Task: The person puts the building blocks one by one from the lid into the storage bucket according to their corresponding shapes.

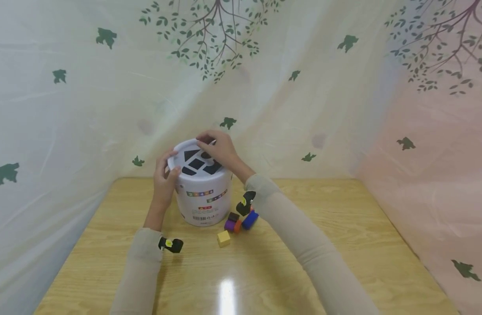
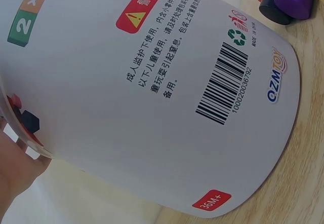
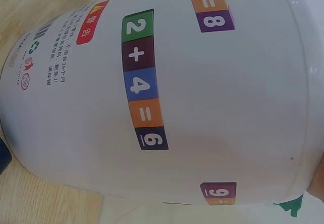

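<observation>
A white shape-sorter bucket (image 1: 203,203) stands upright on the table, printed with coloured number blocks and a barcode. Its white lid (image 1: 181,158) has several dark shaped holes. My left hand (image 1: 164,177) grips the lid's left edge, thumb on top and fingers round the rim; part of it shows in the left wrist view beside the bucket wall (image 2: 126,133). Over the far side of the lid, my right hand (image 1: 222,151) holds the rim between thumb and fingers. In the right wrist view the bucket's side (image 3: 228,107) fills most of the picture, with only a sliver of the hand.
Close to the bucket's front right lie a yellow block (image 1: 223,238), a purple block (image 1: 230,225), an orange block (image 1: 237,226), a dark block (image 1: 233,216) and a blue block (image 1: 250,220). The wooden table (image 1: 323,271) meets a leaf-patterned curtain (image 1: 264,109) behind.
</observation>
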Demonstrator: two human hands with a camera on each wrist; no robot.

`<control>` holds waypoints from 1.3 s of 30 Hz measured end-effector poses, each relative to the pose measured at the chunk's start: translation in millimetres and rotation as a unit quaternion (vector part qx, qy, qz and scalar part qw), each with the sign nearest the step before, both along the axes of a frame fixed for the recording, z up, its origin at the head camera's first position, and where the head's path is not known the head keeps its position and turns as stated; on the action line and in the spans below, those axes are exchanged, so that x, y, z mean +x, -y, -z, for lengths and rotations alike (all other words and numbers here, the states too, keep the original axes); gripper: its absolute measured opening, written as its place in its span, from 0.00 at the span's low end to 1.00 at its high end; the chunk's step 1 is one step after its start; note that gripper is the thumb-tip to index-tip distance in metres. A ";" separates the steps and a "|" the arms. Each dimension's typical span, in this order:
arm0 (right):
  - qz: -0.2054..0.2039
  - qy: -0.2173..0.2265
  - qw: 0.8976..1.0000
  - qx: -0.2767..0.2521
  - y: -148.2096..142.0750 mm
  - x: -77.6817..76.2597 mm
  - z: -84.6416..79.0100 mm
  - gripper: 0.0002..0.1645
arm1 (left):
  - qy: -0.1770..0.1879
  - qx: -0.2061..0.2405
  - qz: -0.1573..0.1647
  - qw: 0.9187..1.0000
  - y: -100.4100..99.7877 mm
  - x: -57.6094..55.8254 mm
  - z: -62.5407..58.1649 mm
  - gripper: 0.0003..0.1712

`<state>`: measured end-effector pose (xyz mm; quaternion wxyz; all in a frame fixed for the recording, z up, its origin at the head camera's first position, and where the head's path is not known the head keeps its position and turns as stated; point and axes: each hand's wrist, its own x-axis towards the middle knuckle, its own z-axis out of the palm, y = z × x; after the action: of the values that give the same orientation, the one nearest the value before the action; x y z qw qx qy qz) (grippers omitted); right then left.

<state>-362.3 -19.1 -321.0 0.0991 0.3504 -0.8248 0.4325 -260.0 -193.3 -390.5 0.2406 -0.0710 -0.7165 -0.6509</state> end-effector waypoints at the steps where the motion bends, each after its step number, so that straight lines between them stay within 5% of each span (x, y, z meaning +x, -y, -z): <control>1: 0.002 -0.006 1.000 -0.009 -1.2 0.2 0.4 0.16 | 0.000 0.001 0.000 1.000 0.1 -0.1 -0.4 0.35; 10: 0.038 -0.033 0.998 -0.038 -26.7 4.7 4.8 0.15 | -0.010 0.007 -0.005 1.000 10.6 -22.0 23.6 0.33; 20: 0.052 -0.041 0.996 -0.056 -75.1 11.2 21.1 0.16 | -0.019 0.003 -0.004 1.000 10.4 -22.4 26.2 0.33; 28: 0.043 -0.023 0.998 -0.046 -100.5 28.2 55.5 0.18 | -0.015 -0.006 -0.010 1.000 10.1 -21.9 26.0 0.33; 34: 0.008 -0.009 1.000 0.011 -105.9 44.5 85.4 0.16 | -0.018 -0.003 -0.005 1.000 10.7 -23.5 27.2 0.33; 39: -0.060 -0.058 0.991 0.103 -107.9 59.0 105.2 0.15 | -0.016 -0.006 -0.007 1.000 11.0 -23.6 27.0 0.33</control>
<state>-303.3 88.8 -426.2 0.0841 0.4326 -0.8351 0.3294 -283.7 -204.2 -417.5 0.2565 -0.0780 -0.7166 -0.6439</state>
